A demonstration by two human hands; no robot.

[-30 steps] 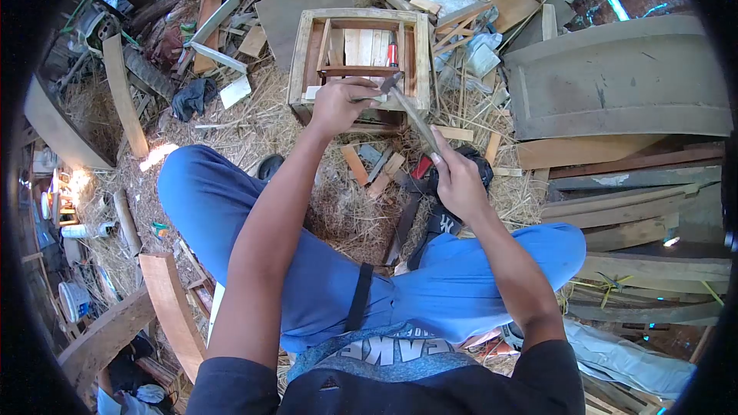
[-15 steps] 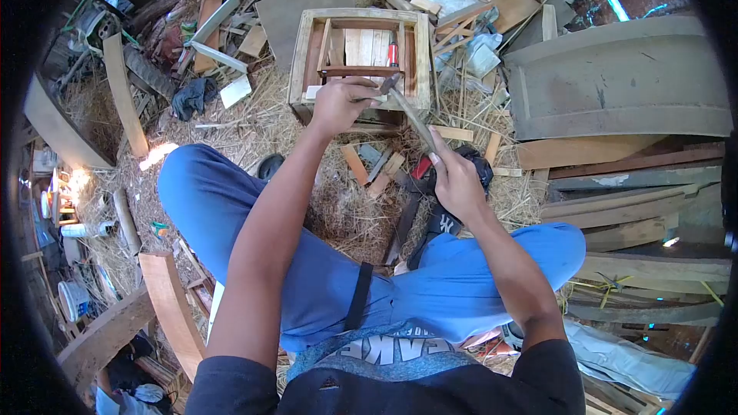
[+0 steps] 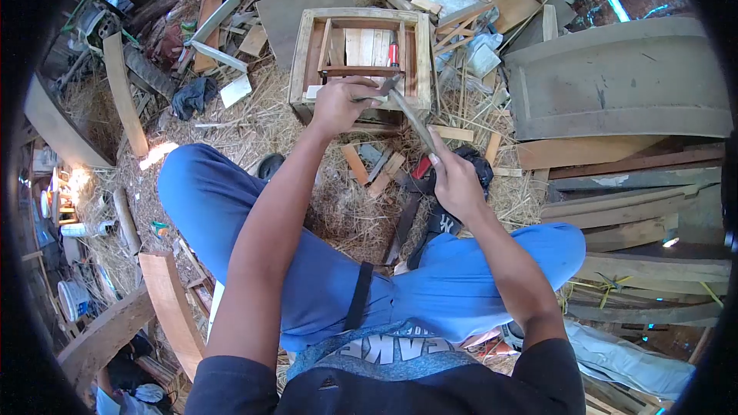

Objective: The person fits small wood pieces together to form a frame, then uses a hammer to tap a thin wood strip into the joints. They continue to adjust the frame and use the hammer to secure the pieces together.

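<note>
My right hand (image 3: 459, 183) is wrapped round the wooden handle of a hammer (image 3: 413, 119). The hammer's dark head is beside the fingertips of my left hand (image 3: 338, 106), over the near side of a small box-like wooden frame (image 3: 298, 61). My left fingers are pinched together at that near rail; whatever they hold is too small or hidden to make out. A pale strip of wood (image 3: 312, 91) shows beside this hand. Inside the frame, towards its right side, lies a red object (image 3: 393, 54) that looks like a tool handle.
Straw and several wood offcuts (image 3: 355, 164) cover the ground between me and the frame. A dark cap (image 3: 444, 223) lies by my right knee. A large grey panel (image 3: 615, 81) and stacked boards (image 3: 623, 211) are on the right. A curved plank (image 3: 171, 307) stands at left.
</note>
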